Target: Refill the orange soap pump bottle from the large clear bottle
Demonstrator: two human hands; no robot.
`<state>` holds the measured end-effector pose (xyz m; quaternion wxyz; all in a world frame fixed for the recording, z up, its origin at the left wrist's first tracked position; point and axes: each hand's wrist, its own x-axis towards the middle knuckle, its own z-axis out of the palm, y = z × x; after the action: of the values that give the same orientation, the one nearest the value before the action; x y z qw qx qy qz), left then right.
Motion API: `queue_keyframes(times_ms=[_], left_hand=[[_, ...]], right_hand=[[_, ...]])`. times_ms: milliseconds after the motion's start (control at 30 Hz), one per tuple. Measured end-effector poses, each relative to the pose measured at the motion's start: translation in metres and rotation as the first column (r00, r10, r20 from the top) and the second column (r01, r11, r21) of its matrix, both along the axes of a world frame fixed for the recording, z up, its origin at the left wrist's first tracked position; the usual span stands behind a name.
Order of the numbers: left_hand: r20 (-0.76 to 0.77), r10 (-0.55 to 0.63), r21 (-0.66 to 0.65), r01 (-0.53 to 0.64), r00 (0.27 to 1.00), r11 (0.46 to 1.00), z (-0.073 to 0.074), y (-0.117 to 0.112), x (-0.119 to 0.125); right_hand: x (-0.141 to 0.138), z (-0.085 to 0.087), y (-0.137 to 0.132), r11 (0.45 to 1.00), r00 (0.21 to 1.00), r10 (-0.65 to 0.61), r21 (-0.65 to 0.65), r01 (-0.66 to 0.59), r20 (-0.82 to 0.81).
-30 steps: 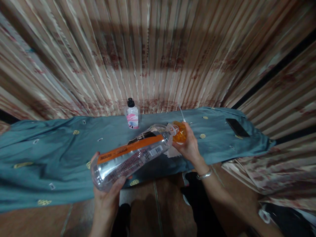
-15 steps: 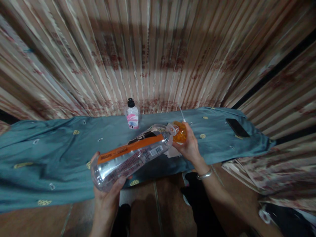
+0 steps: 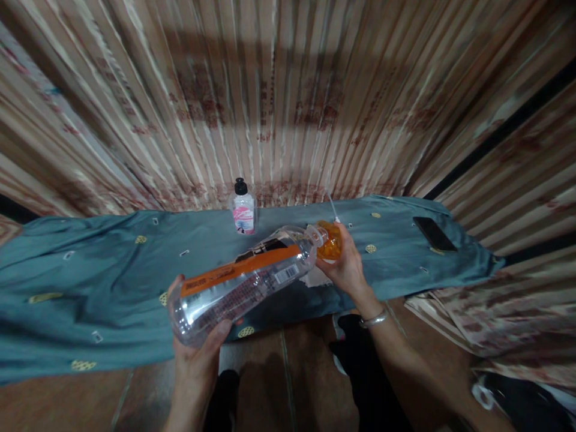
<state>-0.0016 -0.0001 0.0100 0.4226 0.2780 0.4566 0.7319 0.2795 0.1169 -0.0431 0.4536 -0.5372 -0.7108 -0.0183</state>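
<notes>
My left hand (image 3: 198, 354) grips the base of a large clear plastic bottle (image 3: 245, 279) with an orange and black label. The bottle is tilted, and its open neck rests against the mouth of a small orange container (image 3: 328, 240). My right hand (image 3: 348, 270) is wrapped round that container, and a silver bracelet shows on the wrist. A thin white stick (image 3: 333, 209) rises from the container's top. Both hands hover over a table draped in a teal cloth (image 3: 90, 282).
A small clear bottle (image 3: 243, 210) with a black cap and pink label stands at the back of the table. A dark phone (image 3: 434, 233) lies on the cloth at the right. A striped curtain (image 3: 288, 102) hangs behind. Brown floor tiles show below.
</notes>
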Motion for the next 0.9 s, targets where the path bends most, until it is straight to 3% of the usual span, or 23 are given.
queue_keyframes(times_ms=[900], left_hand=[[-0.01,-0.008,-0.01,0.007,1.0,1.0,0.0044,-0.0026,0.0028]], right_hand=[[0.0,-0.0006,0.0008,1.0,1.0,0.0,0.017,0.0,0.015]])
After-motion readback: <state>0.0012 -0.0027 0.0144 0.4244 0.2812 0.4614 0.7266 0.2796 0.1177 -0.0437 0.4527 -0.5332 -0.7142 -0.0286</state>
